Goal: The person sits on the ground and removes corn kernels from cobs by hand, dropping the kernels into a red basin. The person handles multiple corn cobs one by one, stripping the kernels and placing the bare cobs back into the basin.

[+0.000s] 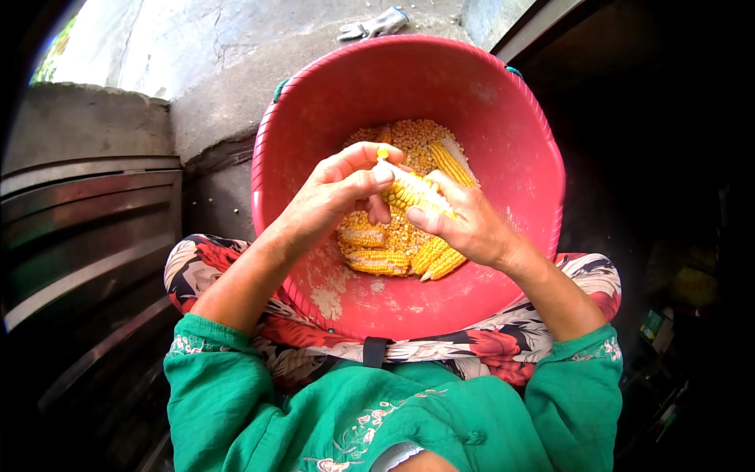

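Observation:
Both my hands hold one partly shelled corn cob above a large pink-red plastic tub. My left hand grips its upper left end, with the thumb on a bare strip and a yellow kernel at the fingertips. The lower right end is held by my right hand, thumb along the side. Under my hands lie loose corn kernels. A part-stripped cob rests at the right of the pile, and several more cobs lie nearer to me.
A grey-white work glove lies on the concrete floor beyond the tub. Green cord is tied at the tub's rim. A slatted metal panel and low concrete wall stand at left. My crossed legs in floral trousers flank the tub. The right side is dark.

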A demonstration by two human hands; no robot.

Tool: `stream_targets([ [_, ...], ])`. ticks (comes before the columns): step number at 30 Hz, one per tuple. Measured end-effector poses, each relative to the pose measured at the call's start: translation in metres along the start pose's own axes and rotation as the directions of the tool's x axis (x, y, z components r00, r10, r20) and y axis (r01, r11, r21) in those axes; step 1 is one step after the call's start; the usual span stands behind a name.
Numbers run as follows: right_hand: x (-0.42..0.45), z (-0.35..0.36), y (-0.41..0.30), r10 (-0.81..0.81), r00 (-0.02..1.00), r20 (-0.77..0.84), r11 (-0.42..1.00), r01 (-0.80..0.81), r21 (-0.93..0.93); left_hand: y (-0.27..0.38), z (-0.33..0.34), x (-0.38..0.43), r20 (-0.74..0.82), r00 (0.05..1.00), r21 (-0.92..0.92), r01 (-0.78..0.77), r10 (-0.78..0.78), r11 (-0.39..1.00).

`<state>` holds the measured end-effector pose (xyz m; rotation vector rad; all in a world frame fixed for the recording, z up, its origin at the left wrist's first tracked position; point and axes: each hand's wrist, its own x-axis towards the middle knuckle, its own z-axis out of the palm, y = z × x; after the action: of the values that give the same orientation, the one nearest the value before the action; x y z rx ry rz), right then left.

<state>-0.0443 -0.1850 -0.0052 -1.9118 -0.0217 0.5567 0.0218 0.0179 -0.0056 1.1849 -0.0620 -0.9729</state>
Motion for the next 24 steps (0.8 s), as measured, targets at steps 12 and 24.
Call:
stream_targets([
  [12, 0.001, 0.007, 0.003, 0.072, 0.997, 0.000, 0.997, -0.072, 0.024, -0.005, -0.004, 0.005, 0.016, 0.998, 0.019, 0.059, -0.059, 0.998],
  [24, 0.001, 0.022, 0.011, 0.128, 0.992, 0.017, 0.991, -0.129, 0.030, -0.031, 0.013, 0.013, -0.216, 0.974, 0.301, -0.003, 0.071, 0.954],
])
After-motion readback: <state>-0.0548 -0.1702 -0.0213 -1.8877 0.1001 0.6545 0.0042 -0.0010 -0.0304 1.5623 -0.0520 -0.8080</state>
